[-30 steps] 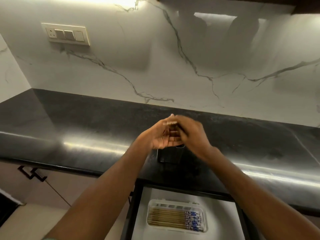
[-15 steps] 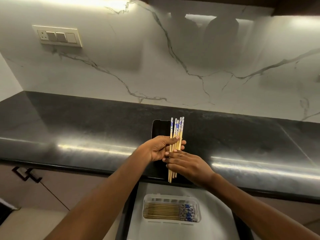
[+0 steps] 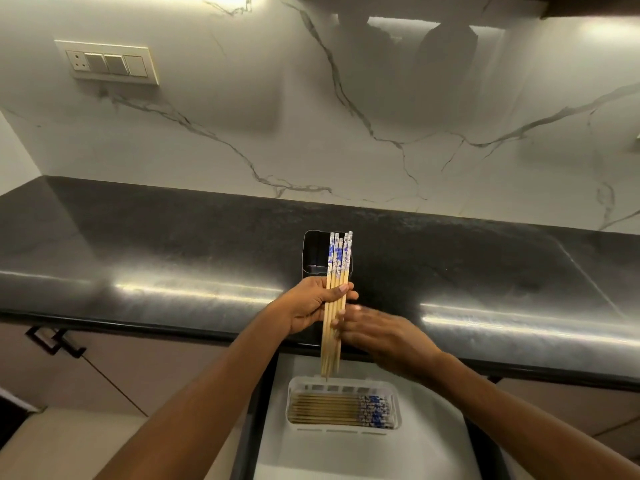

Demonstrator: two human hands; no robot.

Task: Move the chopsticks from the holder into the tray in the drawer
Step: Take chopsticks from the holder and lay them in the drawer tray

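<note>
Only one view is given, worn on the person's head. It is turned forward and down, over the dark surface (image 3: 173,244) toward the marble wall (image 3: 381,98). The open drawer (image 3: 346,455) is seen near, directly below.

Both bare forearms reach forward and meet in the middle. The left hand (image 3: 306,308) grips a bundle of chopsticks (image 3: 337,268) upright, fingers curled round them. The right hand (image 3: 388,336), motion-blurred, lies palm down, its outstretched fingers (image 3: 351,325) touching the sticks' lower part.
</note>
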